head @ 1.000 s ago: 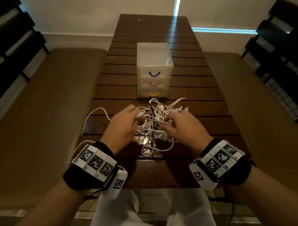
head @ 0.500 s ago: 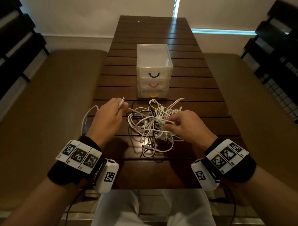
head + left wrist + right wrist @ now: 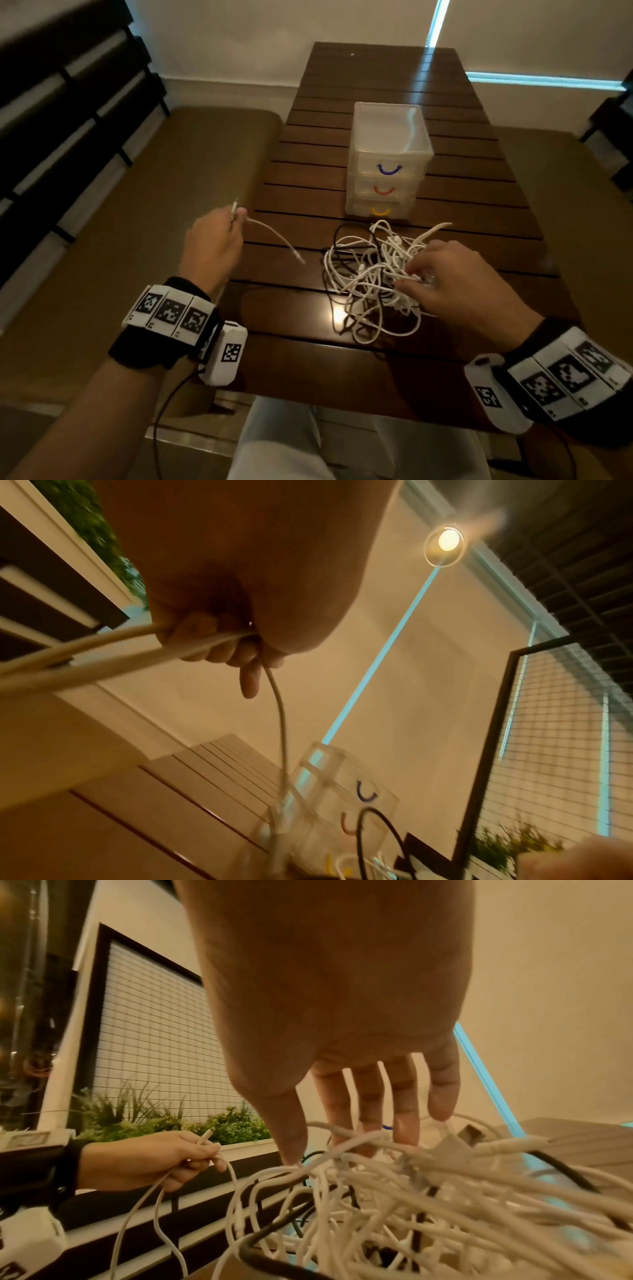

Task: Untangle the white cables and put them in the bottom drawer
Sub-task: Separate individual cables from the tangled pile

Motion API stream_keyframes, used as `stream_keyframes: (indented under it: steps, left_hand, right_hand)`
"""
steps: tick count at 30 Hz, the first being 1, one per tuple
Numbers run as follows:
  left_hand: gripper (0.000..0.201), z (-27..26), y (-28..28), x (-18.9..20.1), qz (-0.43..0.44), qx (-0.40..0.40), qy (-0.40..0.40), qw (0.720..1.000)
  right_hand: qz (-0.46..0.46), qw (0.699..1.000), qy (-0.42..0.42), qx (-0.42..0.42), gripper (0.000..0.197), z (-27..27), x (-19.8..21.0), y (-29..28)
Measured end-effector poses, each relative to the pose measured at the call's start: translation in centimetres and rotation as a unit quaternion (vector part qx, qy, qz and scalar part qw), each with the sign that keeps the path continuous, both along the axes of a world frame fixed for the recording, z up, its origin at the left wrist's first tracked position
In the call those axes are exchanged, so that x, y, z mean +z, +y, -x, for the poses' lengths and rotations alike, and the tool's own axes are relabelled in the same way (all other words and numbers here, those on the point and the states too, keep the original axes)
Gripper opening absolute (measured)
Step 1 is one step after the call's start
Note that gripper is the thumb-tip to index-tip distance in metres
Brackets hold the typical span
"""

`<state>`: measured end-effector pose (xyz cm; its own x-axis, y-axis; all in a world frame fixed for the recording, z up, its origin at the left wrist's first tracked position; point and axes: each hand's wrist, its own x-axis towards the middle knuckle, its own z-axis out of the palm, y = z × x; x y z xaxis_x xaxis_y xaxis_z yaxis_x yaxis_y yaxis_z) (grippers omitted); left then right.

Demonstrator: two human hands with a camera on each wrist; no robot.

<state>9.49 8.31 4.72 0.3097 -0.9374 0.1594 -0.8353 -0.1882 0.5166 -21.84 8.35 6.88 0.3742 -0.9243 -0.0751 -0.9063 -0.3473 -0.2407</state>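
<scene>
While the left hand (image 3: 212, 240) pinches one freed thin white cable (image 3: 274, 236) beside the table's tangled white-and-black cable heap (image 3: 373, 274), the right hand's (image 3: 445, 277) straight, spread fingers should pin that heap, drawing slowly.

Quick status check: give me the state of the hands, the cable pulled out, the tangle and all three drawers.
left hand: grips one white cable, free end loose over the table
right hand: fingers straight, pressing on the tangle
cable tangle: knotted, on the table
blue, red, yellow drawers: all closed
</scene>
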Motion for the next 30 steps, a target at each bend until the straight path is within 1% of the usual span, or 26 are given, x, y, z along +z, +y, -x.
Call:
stream_keyframes:
  steps: [2,4,6,8,10,12,13,14,15,16,17,21,23,25,27,30]
  left_hand:
    - [0.035,-1.9,0.1,0.1,0.011,0.028,-0.020,0.999]
    - [0.036,-3.3,0.3,-0.1,0.003,0.040,-0.038,0.998]
    - [0.035,-4.1,0.5,-0.6,-0.025,0.036,-0.037,0.998]
    - [0.038,-4.5,0.7,-1.1,-0.052,0.020,-0.015,0.998]
    - [0.040,-4.8,1.1,-1.4,-0.063,0.014,0.002,0.998]
    - [0.042,-5.0,1.5,-1.5,-0.058,0.012,0.011,0.998]
    - [0.043,-5.0,1.6,-1.5,-0.051,0.004,0.029,0.998]
    - [0.044,-4.8,1.8,-1.4,-0.044,-0.008,0.075,0.996]
    - [0.043,-4.2,1.9,-1.0,-0.041,-0.026,0.136,0.989]
    - [0.040,-3.4,2.1,-0.6,-0.043,-0.049,0.180,0.982]
    - [0.039,-2.5,2.2,-0.3,-0.042,-0.078,0.189,0.978]
    - [0.038,1.5,2.2,-0.1,-0.037,-0.184,0.120,0.975]
    - [0.028,3.7,2.2,0.2,-0.040,-0.220,0.109,0.969]
    - [0.023,5.4,2.3,0.9,-0.034,-0.236,0.080,0.968]
    - [0.023,6.5,2.1,1.2,-0.020,-0.236,0.060,0.970]
    - [0.022,7.5,1.7,1.6,-0.017,-0.246,0.022,0.969]
  right_hand:
    - [0.012,1.000,0.017,-0.004,0.041,-0.7,0.2,0.1]
    - [0.050,0.999,0.001,-0.010,0.045,-1.6,0.1,0.2]
    - [0.101,0.994,-0.030,-0.013,0.042,-2.9,0.0,0.2]
    - [0.125,0.991,-0.055,-0.002,0.034,-4.2,0.0,0.2]
    - [0.118,0.990,-0.071,0.017,0.027,-5.3,-0.1,0.2]
    - [0.101,0.991,-0.074,0.038,0.024,-6.0,-0.4,0.3]
    - [0.095,0.991,-0.080,0.047,0.023,-6.2,-0.6,0.3]
    - [0.092,0.990,-0.092,0.053,0.024,-6.4,-0.7,0.4]
    - [0.089,0.988,-0.111,0.059,0.025,-6.7,-0.7,0.5]
    - [0.086,0.985,-0.133,0.065,0.026,-6.9,-0.5,0.6]
    - [0.083,0.982,-0.152,0.074,0.027,-7.2,-0.3,0.7]
    - [0.070,0.967,-0.217,0.114,0.028,-8.7,1.0,1.1]
    - [0.051,0.959,-0.246,0.134,0.032,-9.2,1.7,1.0]
    - [0.030,0.954,-0.266,0.135,0.027,-9.3,2.3,0.7]
    - [0.026,0.951,-0.281,0.125,0.018,-8.9,2.9,0.3]
    - [0.011,0.955,-0.270,0.126,0.011,-8.2,3.6,0.0]
